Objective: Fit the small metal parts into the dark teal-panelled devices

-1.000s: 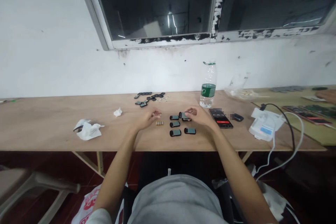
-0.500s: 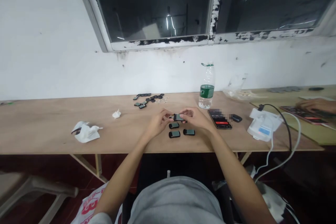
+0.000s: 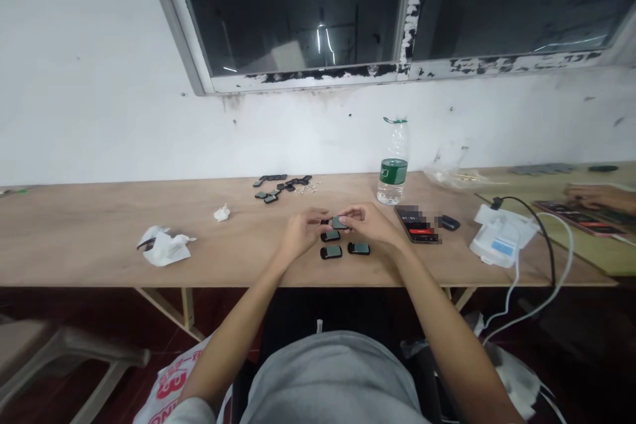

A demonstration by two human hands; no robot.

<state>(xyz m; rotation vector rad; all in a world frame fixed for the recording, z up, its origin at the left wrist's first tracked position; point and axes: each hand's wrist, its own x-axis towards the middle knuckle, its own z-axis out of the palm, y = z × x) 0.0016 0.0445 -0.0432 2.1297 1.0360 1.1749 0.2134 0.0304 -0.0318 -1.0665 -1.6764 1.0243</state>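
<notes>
Between my two hands is a small black device with a grey panel [image 3: 338, 222], held just above the table. My right hand [image 3: 368, 222] pinches its right side, thumb on the grey face. At its dark left end, the thumb and fingers of my left hand [image 3: 302, 232] are closed; finger contact there is partly hidden. Similar devices lie below: one device [image 3: 330, 236] right under the hands, another device [image 3: 331, 252] nearer the front edge, and a third device [image 3: 358, 249] to the right. Farther back is a pile of black pieces [image 3: 285, 187], some with grey panels.
Small pale bits [image 3: 307, 189] lie beside the pile. A water bottle [image 3: 392, 179], a phone [image 3: 416, 225] and a black fob [image 3: 449, 222] stand or lie to the right. Beyond are a white box [image 3: 497, 242] with cables and another person's hand [image 3: 603, 197]. Crumpled tissue [image 3: 169, 249] lies left.
The fingers of my left hand have shifted slightly at the device's left end. My right hand keeps its pinch. The whole view has shifted slightly; the devices on the table lie as before.
</notes>
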